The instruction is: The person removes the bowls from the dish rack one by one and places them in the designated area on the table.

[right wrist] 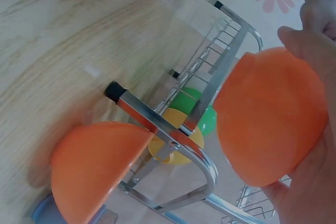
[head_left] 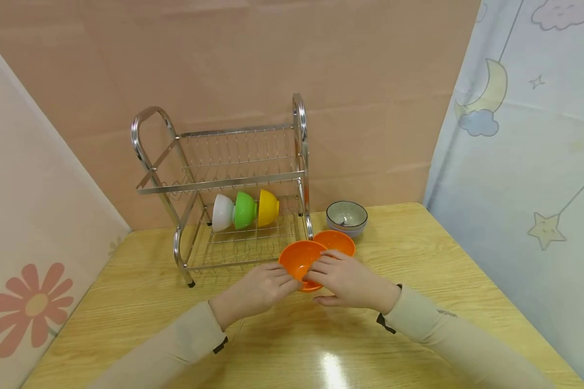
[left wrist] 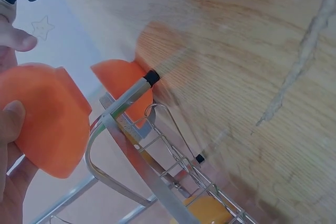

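left hand (head_left: 258, 292) and right hand (head_left: 347, 279) grip the nearer orange bowl (head_left: 294, 258), fingers (head_left: 323, 268) curled — a careless leftward swing could knock it against the rack (head_left: 221, 183).

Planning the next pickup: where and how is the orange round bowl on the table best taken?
Probably pinch the right-hand rim of the shiny orange round bowl, coming from above and the right. It stands upright, open side up, that rim exposed; the silvery metal rack crowds its left, and the grey dark-rimmed bowl sits just behind.
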A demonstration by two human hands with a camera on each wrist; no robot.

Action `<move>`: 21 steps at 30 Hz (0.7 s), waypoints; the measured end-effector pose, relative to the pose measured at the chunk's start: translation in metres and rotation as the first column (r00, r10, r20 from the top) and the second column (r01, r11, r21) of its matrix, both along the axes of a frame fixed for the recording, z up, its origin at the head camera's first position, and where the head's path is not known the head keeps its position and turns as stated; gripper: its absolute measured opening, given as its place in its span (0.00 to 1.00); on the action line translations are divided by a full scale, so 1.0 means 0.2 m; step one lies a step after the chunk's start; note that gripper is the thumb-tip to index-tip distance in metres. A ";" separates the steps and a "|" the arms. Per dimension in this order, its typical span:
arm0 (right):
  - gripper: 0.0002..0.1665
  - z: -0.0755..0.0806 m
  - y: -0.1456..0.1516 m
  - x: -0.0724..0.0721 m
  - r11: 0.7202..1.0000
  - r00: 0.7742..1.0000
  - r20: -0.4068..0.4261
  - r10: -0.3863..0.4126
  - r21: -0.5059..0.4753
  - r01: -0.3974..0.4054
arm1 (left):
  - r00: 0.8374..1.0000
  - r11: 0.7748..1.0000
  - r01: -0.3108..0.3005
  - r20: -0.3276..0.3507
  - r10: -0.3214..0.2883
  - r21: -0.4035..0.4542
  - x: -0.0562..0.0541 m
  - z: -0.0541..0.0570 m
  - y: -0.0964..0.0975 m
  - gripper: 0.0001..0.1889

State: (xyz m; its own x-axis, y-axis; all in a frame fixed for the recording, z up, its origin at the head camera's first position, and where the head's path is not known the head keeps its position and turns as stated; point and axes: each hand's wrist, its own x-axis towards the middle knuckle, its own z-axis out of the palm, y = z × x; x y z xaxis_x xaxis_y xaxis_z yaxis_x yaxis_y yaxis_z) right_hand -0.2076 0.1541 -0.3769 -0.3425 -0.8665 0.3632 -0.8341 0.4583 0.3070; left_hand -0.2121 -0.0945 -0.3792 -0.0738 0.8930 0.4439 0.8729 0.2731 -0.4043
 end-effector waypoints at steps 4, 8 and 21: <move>0.29 -0.01 -0.01 -0.01 1.000 1.000 -0.011 0.024 0.006 -0.024 | 1.000 1.000 -0.002 -0.014 0.002 -0.004 0.00 0.00 -0.01 0.11; 0.25 -0.01 -0.01 -0.02 0.999 0.999 -0.033 0.038 0.008 -0.038 | 1.000 1.000 -0.021 0.001 0.021 -0.012 0.01 0.00 -0.01 0.11; 0.14 -0.02 -0.02 -0.03 0.998 0.994 -0.085 0.070 0.010 -0.070 | 0.999 1.000 -0.018 0.030 0.018 -0.004 0.02 0.01 -0.01 0.09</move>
State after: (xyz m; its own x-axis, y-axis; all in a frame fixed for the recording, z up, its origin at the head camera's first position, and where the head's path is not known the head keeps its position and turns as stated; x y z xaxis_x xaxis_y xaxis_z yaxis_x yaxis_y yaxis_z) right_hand -0.2144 0.1508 -0.3806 -0.2487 -0.8898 0.3825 -0.8347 0.3972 0.3815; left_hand -0.2086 -0.0970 -0.3772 -0.1032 0.8933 0.4375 0.8795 0.2874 -0.3794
